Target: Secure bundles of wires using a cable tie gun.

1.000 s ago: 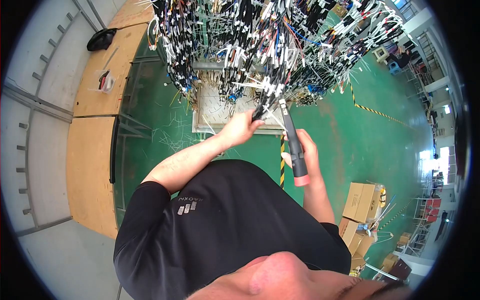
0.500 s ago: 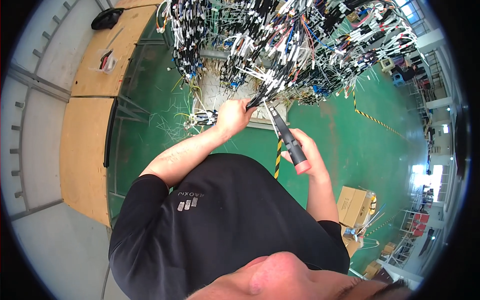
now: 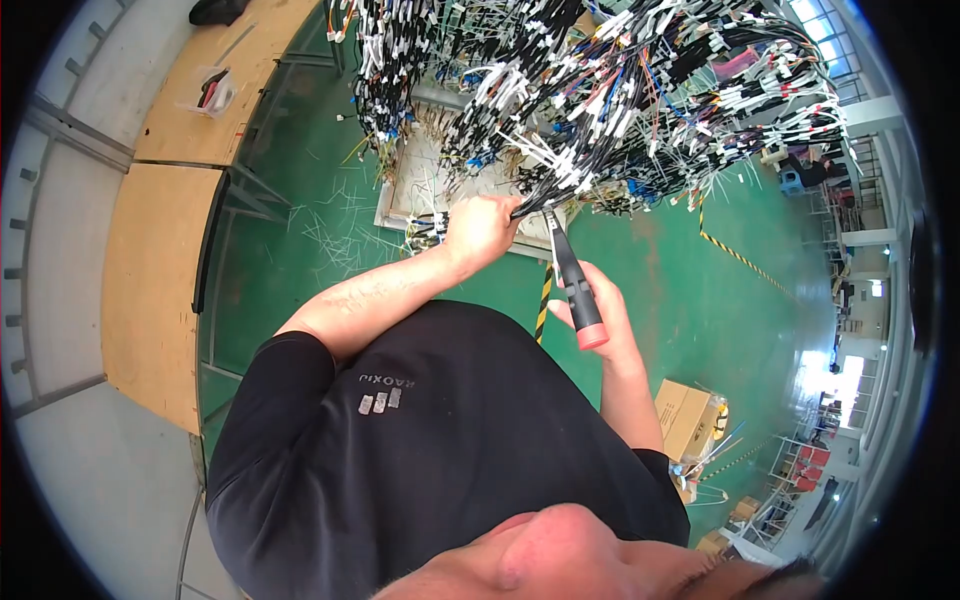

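My left hand (image 3: 482, 233) is closed around a black cable bundle (image 3: 540, 197) at the near end of a large hanging mass of wire harnesses. In my right hand (image 3: 608, 312) is a black cable tie gun (image 3: 574, 283) with a red end cap. Its narrow nose points away from me and reaches the bundle just right of my left hand. Whether a tie sits in the nose is too small to make out. Many white tags and connectors show on the wire harnesses (image 3: 610, 95).
Below the harnesses lies a pale tray (image 3: 392, 205) with cut bits inside. White tie scraps (image 3: 330, 235) litter the green floor. Wooden tables (image 3: 160, 290) line the left, one bearing a clear plastic box (image 3: 204, 98). A cardboard box (image 3: 682, 418) stands at right, near striped floor tape (image 3: 748, 258).
The view has shifted slightly. The harness bundle and the tie gun's nose sit a little farther right against my left hand, and the gun stands somewhat more upright. Both grips stay the same.
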Action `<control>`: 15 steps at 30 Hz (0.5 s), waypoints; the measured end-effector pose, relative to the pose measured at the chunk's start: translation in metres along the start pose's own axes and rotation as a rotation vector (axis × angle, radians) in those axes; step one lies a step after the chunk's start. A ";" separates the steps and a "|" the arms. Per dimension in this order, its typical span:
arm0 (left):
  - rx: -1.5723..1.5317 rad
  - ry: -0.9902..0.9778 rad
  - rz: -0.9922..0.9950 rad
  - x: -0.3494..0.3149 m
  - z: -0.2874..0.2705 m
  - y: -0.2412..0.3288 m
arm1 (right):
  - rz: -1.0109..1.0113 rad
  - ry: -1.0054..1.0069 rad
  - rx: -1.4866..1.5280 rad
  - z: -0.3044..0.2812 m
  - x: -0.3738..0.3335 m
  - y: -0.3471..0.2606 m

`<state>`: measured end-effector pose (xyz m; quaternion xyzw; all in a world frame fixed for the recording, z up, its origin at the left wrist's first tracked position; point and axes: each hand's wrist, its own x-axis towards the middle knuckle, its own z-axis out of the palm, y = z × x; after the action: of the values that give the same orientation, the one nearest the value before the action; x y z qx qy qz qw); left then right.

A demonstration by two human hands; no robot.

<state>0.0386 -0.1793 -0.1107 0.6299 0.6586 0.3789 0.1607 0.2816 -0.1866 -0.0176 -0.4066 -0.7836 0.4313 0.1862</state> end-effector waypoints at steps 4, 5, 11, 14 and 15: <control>-0.049 0.062 0.034 -0.001 0.005 -0.007 | 0.047 0.076 -0.047 0.012 0.000 -0.001; -0.074 0.079 0.056 0.000 0.005 -0.009 | 0.035 0.122 -0.081 0.015 0.001 0.004; -0.243 0.054 0.045 0.005 0.002 -0.010 | 0.071 0.141 -0.042 0.018 0.008 0.030; -0.281 0.011 0.008 0.009 0.000 -0.012 | 0.025 0.172 -0.151 0.023 0.010 0.032; -0.303 -0.008 -0.026 0.010 -0.001 -0.013 | -0.046 0.241 -0.160 0.027 0.014 0.032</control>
<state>0.0274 -0.1692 -0.1163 0.5914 0.6012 0.4696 0.2614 0.2711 -0.1805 -0.0604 -0.4508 -0.7965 0.3113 0.2557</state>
